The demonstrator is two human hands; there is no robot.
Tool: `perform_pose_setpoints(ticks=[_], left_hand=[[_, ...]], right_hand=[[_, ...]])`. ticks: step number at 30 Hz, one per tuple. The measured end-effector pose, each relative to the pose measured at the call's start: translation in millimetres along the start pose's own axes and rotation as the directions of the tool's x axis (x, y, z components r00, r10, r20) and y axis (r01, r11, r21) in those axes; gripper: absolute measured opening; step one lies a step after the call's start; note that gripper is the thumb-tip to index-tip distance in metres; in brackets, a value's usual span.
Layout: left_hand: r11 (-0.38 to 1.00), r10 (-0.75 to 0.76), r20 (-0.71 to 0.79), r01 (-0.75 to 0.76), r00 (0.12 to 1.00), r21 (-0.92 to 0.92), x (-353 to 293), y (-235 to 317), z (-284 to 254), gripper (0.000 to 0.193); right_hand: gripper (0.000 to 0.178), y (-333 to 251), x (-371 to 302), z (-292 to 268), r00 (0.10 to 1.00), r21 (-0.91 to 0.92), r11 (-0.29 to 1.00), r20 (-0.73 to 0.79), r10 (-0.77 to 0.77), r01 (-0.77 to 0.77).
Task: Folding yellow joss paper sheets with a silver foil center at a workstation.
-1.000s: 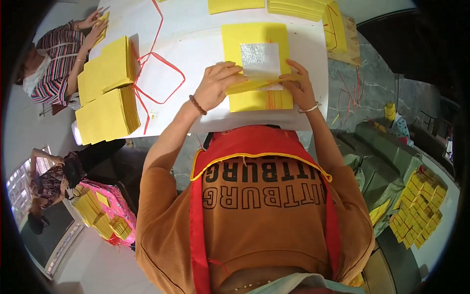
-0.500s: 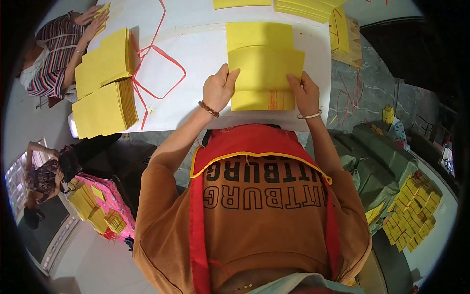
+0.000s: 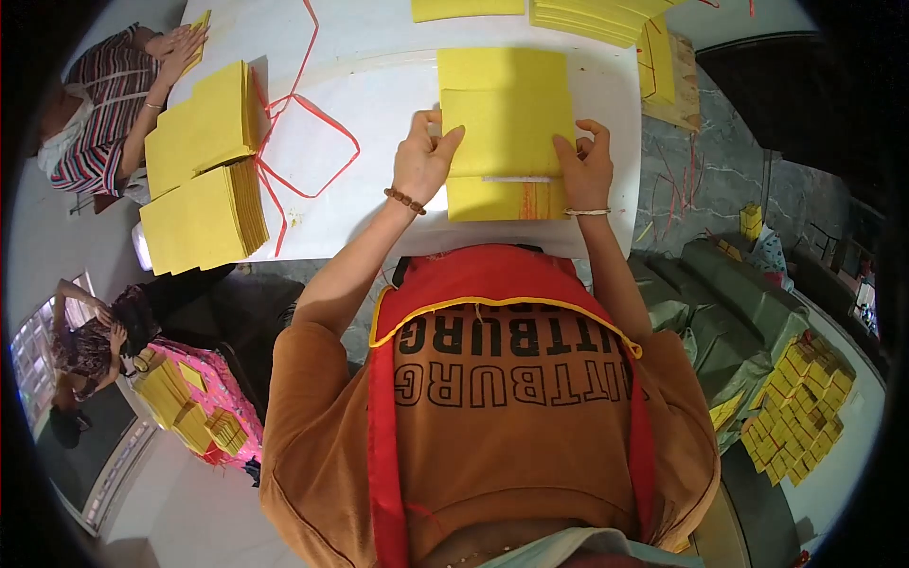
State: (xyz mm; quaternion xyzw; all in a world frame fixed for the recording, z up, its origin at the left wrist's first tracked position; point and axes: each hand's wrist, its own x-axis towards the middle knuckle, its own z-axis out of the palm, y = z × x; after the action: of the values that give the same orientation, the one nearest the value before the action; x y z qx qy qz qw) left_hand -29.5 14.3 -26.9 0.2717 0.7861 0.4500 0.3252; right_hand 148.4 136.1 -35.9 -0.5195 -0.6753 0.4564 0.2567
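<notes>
In front of me on the white table, a wad of yellow paper [image 3: 507, 133] lies across other yellow sheets, one showing behind it and one in front. The front yellow sheet [image 3: 488, 201] carries orange-red streaks on its right half. My left hand [image 3: 423, 163] has its thumb on the wad's left edge, with the fingers curled beside it. At the right edge, my right hand [image 3: 587, 163] rests its thumb on the paper while its fingers bend outside. A thin white strip shows along the wad's near edge.
Tall stacks of yellow paper [image 3: 204, 208] stand at the table's left, beside a looped red ribbon [image 3: 355, 151]. More yellow stacks [image 3: 587, 21] lie at the far edge. Another person's hands [image 3: 180, 43] work at the far left. Tied yellow bundles [image 3: 795, 412] are piled at lower right.
The yellow wad has gone down flat onto the sheets beneath it. Both hands have loosened slightly, their fingers lifting from the side edges while the thumbs stay on the paper.
</notes>
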Motion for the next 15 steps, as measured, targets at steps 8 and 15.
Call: perform_pose_setpoints(ticks=[8, 15], left_hand=[[0.378, 0.666, 0.503, -0.83, 0.551, 0.41, -24.6, 36.0, 15.6, 0.062], [0.375, 0.492, 0.609, -0.782, 0.623, 0.498, -20.3, 3.6, 25.6, 0.065]], right_hand=[[0.032, 6.7, 1.3, 1.6, 1.0, -0.064, 0.998, 0.006, -0.021, 0.022], [0.04, 3.0, -10.7, 4.3, 0.869, -0.415, 0.799, -0.037, -0.493, 0.435]])
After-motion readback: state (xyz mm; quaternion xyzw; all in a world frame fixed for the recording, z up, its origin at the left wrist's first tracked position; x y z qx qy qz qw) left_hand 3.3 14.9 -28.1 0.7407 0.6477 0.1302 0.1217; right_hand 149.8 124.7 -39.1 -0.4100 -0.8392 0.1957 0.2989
